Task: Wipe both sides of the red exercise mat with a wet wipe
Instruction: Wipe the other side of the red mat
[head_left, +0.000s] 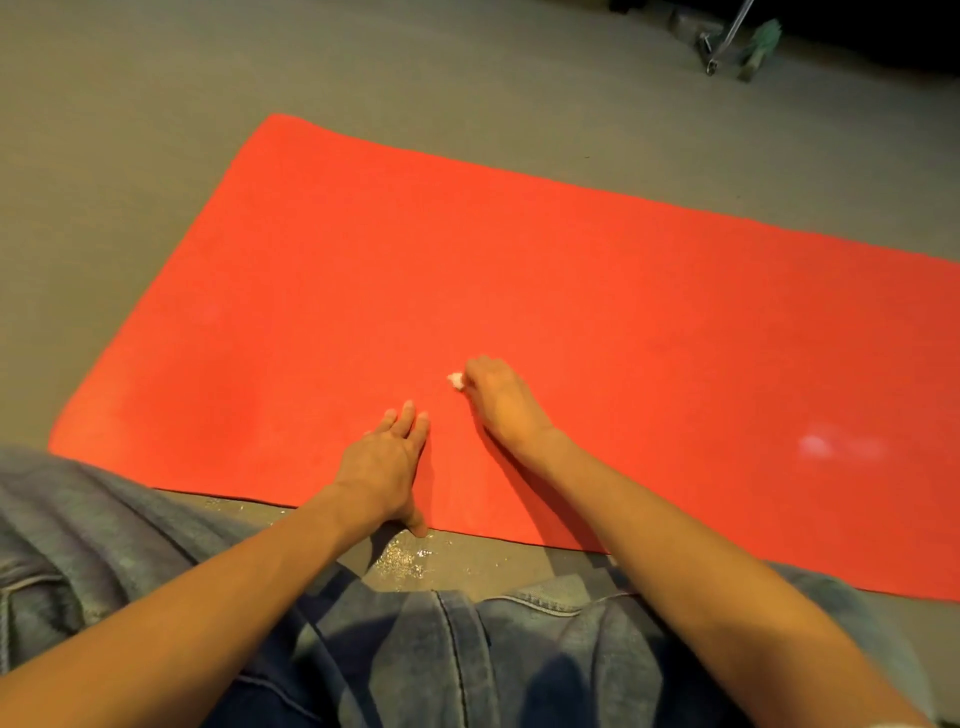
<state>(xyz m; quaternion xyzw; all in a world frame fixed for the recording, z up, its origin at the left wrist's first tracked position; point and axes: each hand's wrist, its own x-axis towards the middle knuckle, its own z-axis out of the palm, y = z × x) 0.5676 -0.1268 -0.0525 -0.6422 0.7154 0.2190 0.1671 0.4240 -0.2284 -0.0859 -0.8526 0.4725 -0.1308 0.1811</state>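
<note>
The red exercise mat (571, 291) lies flat on the grey floor, running off the right edge of view. My left hand (387, 462) presses flat on the mat near its front edge, fingers spread, thumb at the edge. My right hand (498, 400) rests on the mat just right of it, fingers curled around a small bunched white wet wipe (455, 380) that peeks out at the fingertips and touches the mat.
Grey floor (130, 156) surrounds the mat. My knees in blue jeans (467, 649) sit against the front edge. A metal leg and a green object (758, 47) stand at the far right. A pale shiny patch (815, 446) shows on the mat at right.
</note>
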